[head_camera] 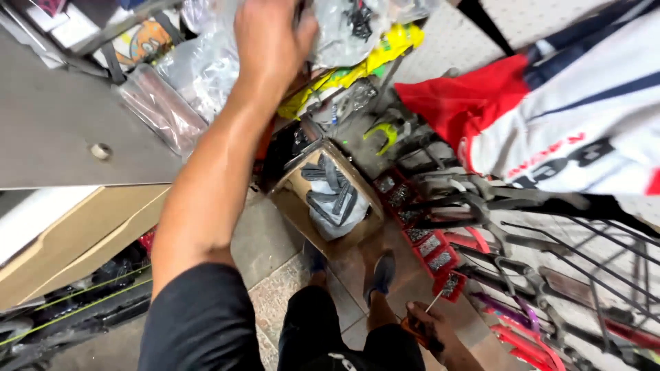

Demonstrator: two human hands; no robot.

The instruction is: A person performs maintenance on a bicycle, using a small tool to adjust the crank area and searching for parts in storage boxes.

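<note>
Head view, read from nine o'clock round to three: a grey desk (pixel 48 117) with a small roll of tape (pixel 101 151) lying on it fills the left edge, with flat cardboard (pixel 75 240) leaning below it at about eight o'clock. Next comes the left hand (pixel 271 38), raised toward twelve o'clock on a long, nearly straight forearm, back of the hand to the camera, fingers curled into a heap of clear plastic bags (pixel 206 62) stacked on the shelf edge; it seems to be gripping or pressing one bag, though the fingertips are hidden, so how firmly I cannot tell. Just below the centre an open cardboard box (pixel 326 199) stands on the tiled floor, holding dark, flat parts in a bag, within easy reach of the feet. At five o'clock the right hand (pixel 426 333) hangs low by the thigh, closed around a small screwdriver (pixel 433 302) whose thin shaft points up toward a row of red bins (pixel 426 240) of small hardware. Toward two o'clock a red and white jersey (pixel 550 117) hangs over bicycle forks and spoked wheels.
</note>
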